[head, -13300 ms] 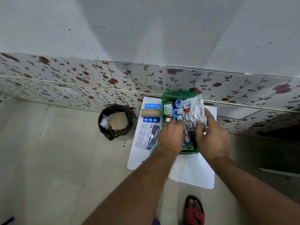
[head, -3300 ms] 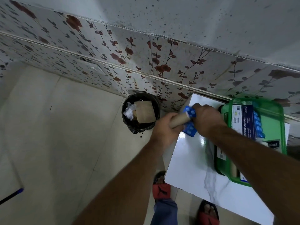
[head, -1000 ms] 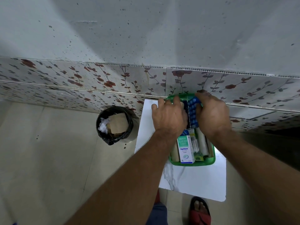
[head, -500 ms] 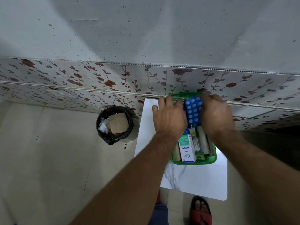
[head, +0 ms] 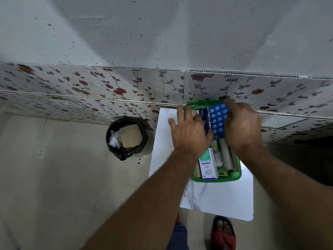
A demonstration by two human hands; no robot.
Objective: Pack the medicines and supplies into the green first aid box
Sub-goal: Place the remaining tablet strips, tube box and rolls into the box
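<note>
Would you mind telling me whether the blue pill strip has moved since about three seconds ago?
Yes. The blue pill strip was held over the white board's bin-side edge; now it sits in the green box, farther from the black bin.

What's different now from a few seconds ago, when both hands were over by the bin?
The blue pill strip and the brown roll went from the board's left side into the green box. The right hand now presses the strip in at the far end; the left hand steadies the packets beside it. The bin, board and Optibex carton stayed put.
</note>
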